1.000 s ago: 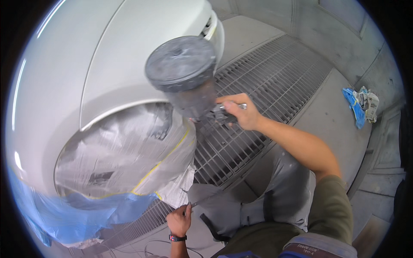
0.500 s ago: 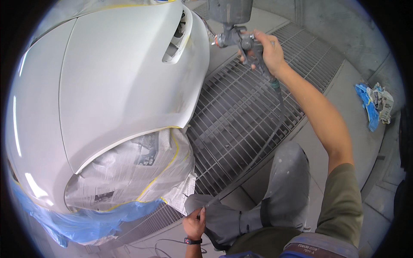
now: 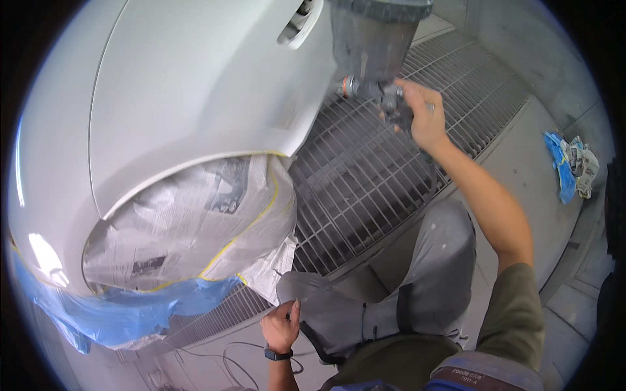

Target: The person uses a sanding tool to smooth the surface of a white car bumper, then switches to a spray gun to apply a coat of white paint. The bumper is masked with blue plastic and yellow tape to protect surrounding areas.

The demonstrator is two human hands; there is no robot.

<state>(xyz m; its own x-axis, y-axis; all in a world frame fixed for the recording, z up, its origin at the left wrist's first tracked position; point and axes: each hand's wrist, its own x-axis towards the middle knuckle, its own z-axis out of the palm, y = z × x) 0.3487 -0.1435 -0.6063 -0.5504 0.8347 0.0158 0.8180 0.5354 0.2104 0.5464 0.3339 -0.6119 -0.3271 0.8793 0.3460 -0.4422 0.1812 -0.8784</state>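
Observation:
My right hand (image 3: 422,120) is wrapped round the handle of a spray gun (image 3: 389,99), which carries a large dark cup (image 3: 378,39) on top. The gun's nozzle, with an orange ring, points left at the corner of a pale grey-white car body (image 3: 195,85), close to its edge; the surface looks hazy there. From below the handle runs a dark air hose (image 3: 432,186). Down by my knee, my left hand (image 3: 282,326) is closed with the thumb up; the hose led into it in the earlier frame, though little of it shows there now.
Masking paper with yellow tape (image 3: 189,221) covers the wheel opening, and blue plastic film (image 3: 130,309) hangs below it. A metal floor grating (image 3: 352,189) runs beside the car. Crumpled film and paper (image 3: 567,166) lie at the right. Hose loops (image 3: 228,365) trail on the floor.
My right hand and the spray gun have moved down and slightly right in the picture, and the cup shows more. The car appears shifted upward as the view moved. My left hand is slightly further left.

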